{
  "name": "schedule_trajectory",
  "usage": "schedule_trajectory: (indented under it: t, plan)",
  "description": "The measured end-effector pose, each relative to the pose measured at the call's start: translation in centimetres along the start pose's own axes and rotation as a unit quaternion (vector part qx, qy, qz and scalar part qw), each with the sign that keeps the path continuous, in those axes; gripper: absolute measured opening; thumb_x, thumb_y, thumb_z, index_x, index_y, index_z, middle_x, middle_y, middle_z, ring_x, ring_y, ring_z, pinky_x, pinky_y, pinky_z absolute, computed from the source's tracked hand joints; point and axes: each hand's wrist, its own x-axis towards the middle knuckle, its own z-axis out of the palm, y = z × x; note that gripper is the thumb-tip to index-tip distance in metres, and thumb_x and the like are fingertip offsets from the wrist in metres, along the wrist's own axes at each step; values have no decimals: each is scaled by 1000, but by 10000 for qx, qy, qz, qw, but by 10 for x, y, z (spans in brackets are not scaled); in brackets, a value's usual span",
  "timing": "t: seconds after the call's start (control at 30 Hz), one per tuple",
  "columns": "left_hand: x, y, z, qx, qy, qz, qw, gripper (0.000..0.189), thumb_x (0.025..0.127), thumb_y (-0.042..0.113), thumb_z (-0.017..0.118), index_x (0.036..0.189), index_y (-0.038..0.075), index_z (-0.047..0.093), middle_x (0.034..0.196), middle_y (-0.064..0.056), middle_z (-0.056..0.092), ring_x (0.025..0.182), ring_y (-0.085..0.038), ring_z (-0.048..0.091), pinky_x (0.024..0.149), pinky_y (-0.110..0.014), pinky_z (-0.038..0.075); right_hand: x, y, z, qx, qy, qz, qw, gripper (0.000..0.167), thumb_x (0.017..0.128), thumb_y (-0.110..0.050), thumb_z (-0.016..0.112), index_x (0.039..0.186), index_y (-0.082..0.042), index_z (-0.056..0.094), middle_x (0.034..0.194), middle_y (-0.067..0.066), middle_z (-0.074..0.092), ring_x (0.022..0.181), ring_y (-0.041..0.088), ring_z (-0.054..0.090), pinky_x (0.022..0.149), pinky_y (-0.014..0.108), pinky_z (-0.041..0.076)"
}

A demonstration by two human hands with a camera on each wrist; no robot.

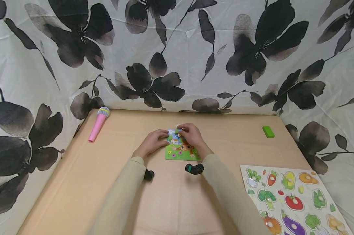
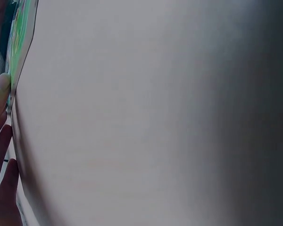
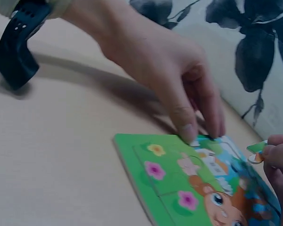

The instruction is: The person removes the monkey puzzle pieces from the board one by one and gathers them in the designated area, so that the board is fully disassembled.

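A jigsaw puzzle board (image 1: pixel 172 156) with a monkey face, flowers and a small house lies flat on the tabletop. My left hand (image 1: pixel 153 141) rests on its left edge, thumb and forefinger spread apart there. Over the board's upper part, my right hand (image 1: pixel 193 134) pinches a small puzzle piece (image 3: pixel 256 151), partly green and orange, just above the surface. The right hand's fingers hide much of that piece in the head view. Dark blue shows on the board's right side in the right wrist view. Only the board's edge and part of my left hand appear in the left wrist view.
A pink toy microphone (image 1: pixel 97 126) lies at the back left of the table (image 1: pixel 165 202). At the back right is a green block (image 1: pixel 268 132). A white vegetable puzzle board (image 1: pixel 278 199) lies front right. Flowered cloth (image 1: pixel 191 58) hangs behind the table.
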Motion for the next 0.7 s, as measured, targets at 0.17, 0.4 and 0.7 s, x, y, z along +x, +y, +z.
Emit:
schedule_trajectory:
  t: [0.17, 0.4, 0.7]
  plan:
    - [-1, 1, -1, -6, -54, 52, 10000, 37, 88, 20, 74, 119, 0, 69, 135, -10, 58, 130, -29, 49, 113, -43, 34, -3, 10, -22, 720, 557, 334, 9953, 27, 96, -17, 64, 122, -11, 68, 117, 10, 63, 102, 25, 61, 86, 39, 52]
    - [-3, 1, -2, 13, -151, 27, 9999, 37, 89, 20, 73, 120, 0, 68, 136, -10, 57, 131, -29, 48, 114, -43, 33, -5, 31, -57, 608, 493, 441, 9959, 28, 101, -15, 55, 127, -7, 62, 124, 12, 58, 105, 26, 58, 85, 35, 53]
    - [-1, -1, -2, 24, -225, 45, 9997, 38, 89, 21, 73, 121, 1, 68, 137, -8, 57, 132, -28, 47, 113, -44, 33, -3, 62, -90, -241, 628, 607, 9959, 27, 99, -7, 54, 123, -2, 65, 127, 19, 56, 114, 33, 55, 97, 43, 48]
